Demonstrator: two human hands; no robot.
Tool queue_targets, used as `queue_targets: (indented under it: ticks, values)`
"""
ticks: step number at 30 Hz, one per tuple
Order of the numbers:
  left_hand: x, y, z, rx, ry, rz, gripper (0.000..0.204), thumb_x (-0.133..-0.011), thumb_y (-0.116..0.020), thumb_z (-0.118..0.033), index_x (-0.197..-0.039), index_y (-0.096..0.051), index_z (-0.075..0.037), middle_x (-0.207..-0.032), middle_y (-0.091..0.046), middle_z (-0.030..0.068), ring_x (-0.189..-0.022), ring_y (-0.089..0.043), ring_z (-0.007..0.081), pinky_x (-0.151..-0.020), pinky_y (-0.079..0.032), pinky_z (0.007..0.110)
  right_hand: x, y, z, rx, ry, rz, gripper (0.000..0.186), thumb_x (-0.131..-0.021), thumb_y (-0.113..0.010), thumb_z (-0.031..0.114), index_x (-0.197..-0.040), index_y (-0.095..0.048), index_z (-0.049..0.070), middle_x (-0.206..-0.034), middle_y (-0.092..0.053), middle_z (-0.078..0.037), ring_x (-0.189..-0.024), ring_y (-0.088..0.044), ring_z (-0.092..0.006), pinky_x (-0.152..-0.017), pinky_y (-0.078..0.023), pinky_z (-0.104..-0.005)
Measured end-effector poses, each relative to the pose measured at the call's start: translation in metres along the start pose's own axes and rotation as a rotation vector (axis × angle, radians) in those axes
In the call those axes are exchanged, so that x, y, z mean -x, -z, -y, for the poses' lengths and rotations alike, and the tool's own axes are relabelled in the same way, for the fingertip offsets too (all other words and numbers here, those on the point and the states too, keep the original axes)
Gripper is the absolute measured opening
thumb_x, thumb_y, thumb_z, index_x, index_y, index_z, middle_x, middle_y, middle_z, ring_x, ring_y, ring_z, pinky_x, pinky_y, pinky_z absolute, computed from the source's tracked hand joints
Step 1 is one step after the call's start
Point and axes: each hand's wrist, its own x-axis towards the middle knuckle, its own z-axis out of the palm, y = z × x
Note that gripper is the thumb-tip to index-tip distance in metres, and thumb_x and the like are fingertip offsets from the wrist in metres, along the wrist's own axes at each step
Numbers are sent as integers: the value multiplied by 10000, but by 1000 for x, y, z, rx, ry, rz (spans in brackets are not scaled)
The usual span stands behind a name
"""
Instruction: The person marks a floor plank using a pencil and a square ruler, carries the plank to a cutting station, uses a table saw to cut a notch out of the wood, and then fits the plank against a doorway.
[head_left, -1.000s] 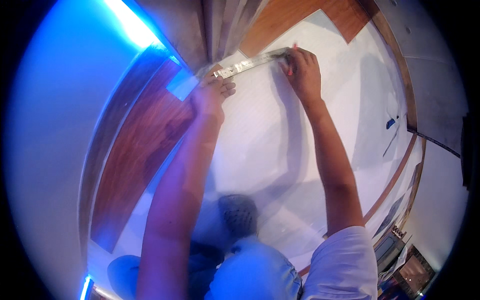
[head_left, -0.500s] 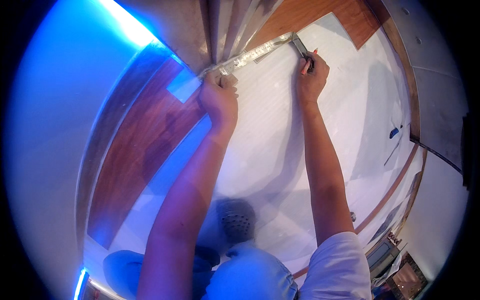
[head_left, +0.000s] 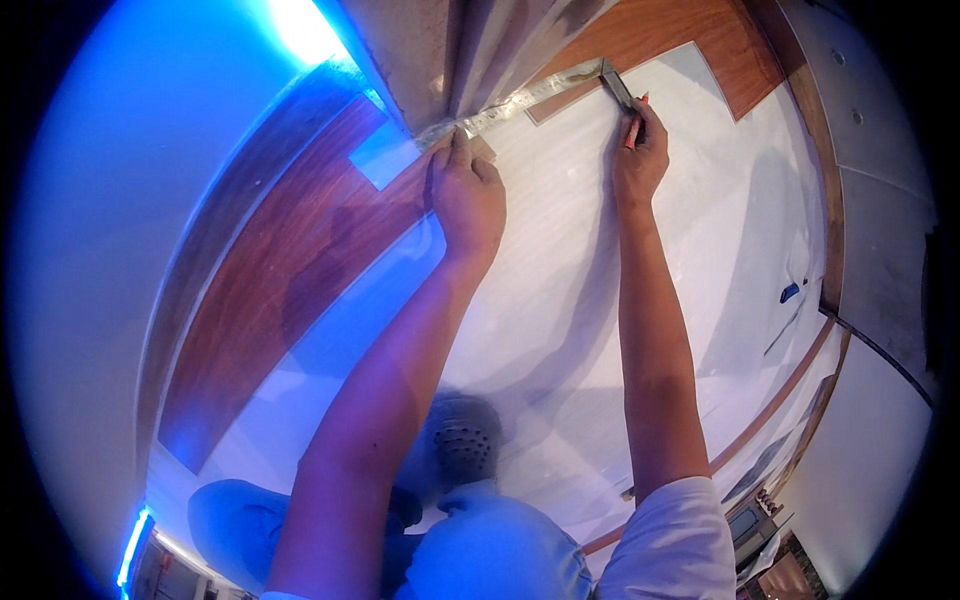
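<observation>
A metal try square lies at the foot of the wall corner, its scuffed blade point(head_left: 545, 92) running right from there. The grey stock point(head_left: 617, 88) angles back toward me at the blade's far end. My left hand point(head_left: 470, 205) presses its fingertips on the near end of the blade, over a small wood-coloured piece point(head_left: 483, 150). My right hand point(head_left: 642, 165) is closed round the end of the stock, with a red pencil point(head_left: 634, 131) also between its fingers. The pencil's tip is hidden.
Reddish-brown floor planks lie along the left wall point(head_left: 290, 240) and at the far side point(head_left: 665, 35). White sheeting point(head_left: 560, 330) covers the floor between. A blue-handled tool point(head_left: 790, 292) lies at the right. The wall corner point(head_left: 430, 60) juts in at the top.
The view has shifted slightly. My left fingers now reach further onto the blade. My right hand sits a little lower, further from the square's corner.
</observation>
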Motion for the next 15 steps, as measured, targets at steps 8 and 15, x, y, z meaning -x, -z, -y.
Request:
queue_targets:
  ticks: [8,15]
  values:
    - [1,1,-2,-48,-39,53,454,-874,-582,-35,-1310,-630,82,-1286,-611,279,-1223,-582,408,-1047,-486,451,-2,2,7,1,-70,12,215,-988,-629,72,-1189,-702,84,-1166,-710,-140,-1107,-663,-312,-975,-519,-391]
    - [-1,0,-4,-69,-73,65,483,-867,-589,-28,-1334,-598,94,-1325,-591,268,-1233,-578,395,-1060,-485,437,-3,2,8,25,-36,59,236,-987,-604,54,-1209,-679,81,-1209,-689,-154,-1160,-633,-329,-1010,-499,-403]
